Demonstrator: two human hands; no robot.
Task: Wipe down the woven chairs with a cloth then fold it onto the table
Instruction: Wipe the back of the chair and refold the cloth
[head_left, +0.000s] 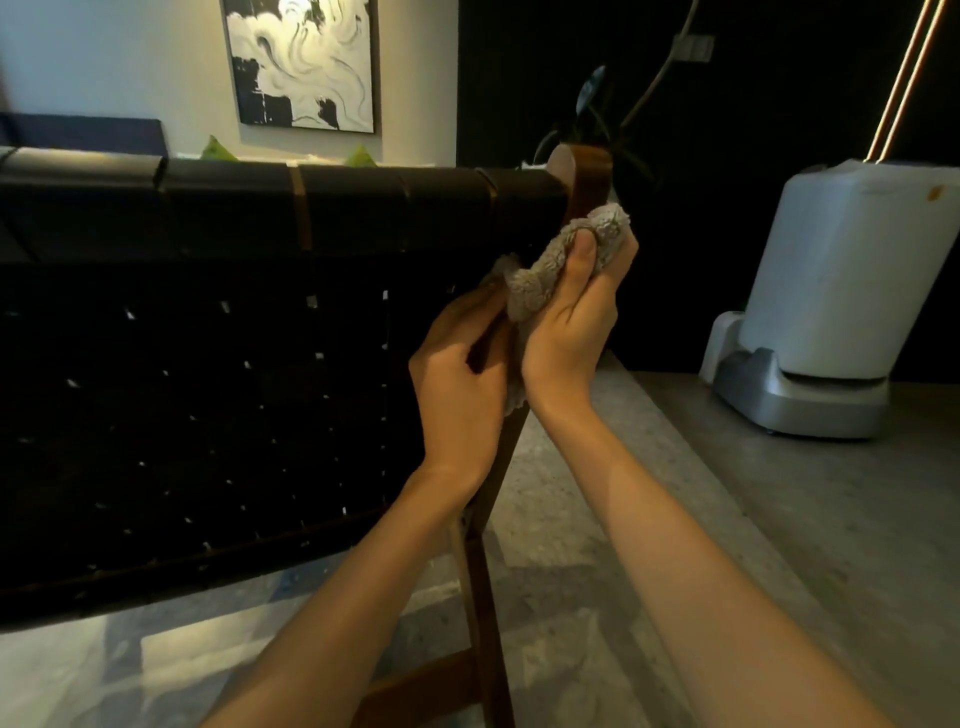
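- Head view: my right hand (571, 317) grips the cloth (545, 275). The thumb lies across the front of it and the fingers curl round behind, so the cloth is bunched in my fist.
- The cloth is grey-beige and fluffy. Its top bulges out above my thumb, and a loose end hangs down between my two hands.
- I press the cloth against the wooden upright (587, 176) at the right edge of the woven chair (208, 374), just below the chair's top rail.
- My left hand (457, 384) sits just below and to the left of the right one, touching the hanging end of the cloth. Its fingers curl round the wooden upright and hold it.
- The chair back fills the left half of the view. It is dark strapwork with small gaps of light between the bands, and wide dark straps wrap over the top rail.
- The upright runs down past my left wrist to a brown cross-piece near the grey floor (779, 519).
- On the floor to the right stands a white appliance (841, 280) on a grey base, well apart from the chair.
- A black-and-white painting (304, 62) hangs on the pale wall beyond the chair, with two green cushions (218, 149) showing just over the top rail.
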